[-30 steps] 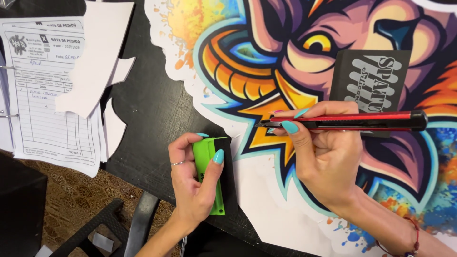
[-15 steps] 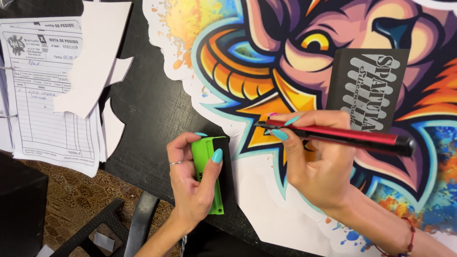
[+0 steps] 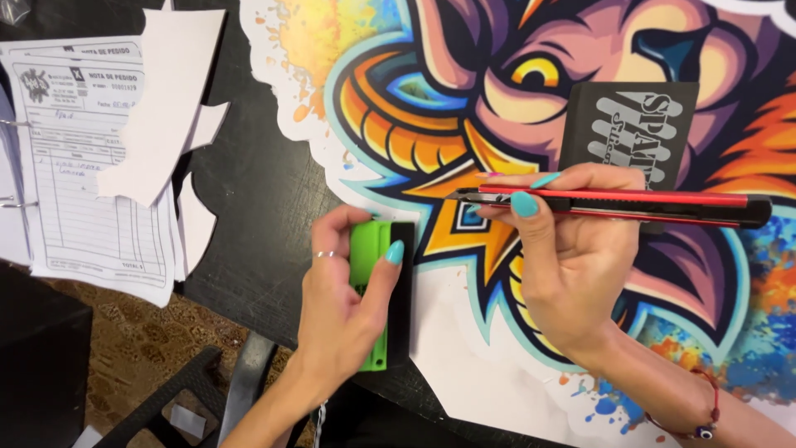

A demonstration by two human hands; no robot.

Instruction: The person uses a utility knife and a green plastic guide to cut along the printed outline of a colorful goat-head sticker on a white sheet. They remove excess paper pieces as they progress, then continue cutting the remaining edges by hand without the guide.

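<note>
sticker, large and many-coloured, shows a cartoon beast's face and lies flat on the black table, its white cut border running along the table's dark top. left hand is closed round a green squeegee with a black edge strip, thumb across the green face, fingers curled behind; the tool sits on the sticker's white margin, just beside the orange star-shaped point. right hand pinches a red and black craft knife between thumb and fingers, held nearly level over the print, its tip pointing left toward the star point; whether the blade touches the surface i cannot tell. judgement: good work here wants a shallow blade angle, light pressure so only the top layer is scored, and the squeegee kept flat and close so the film does not lift or crease. black card with pale lettering lies on the sticker above the knife, partly behind the fingers. to the left, a printed form in a ring binder, with white paper offcuts over it. below the table edge, brown patterned floor and a dark chair frame.
</note>
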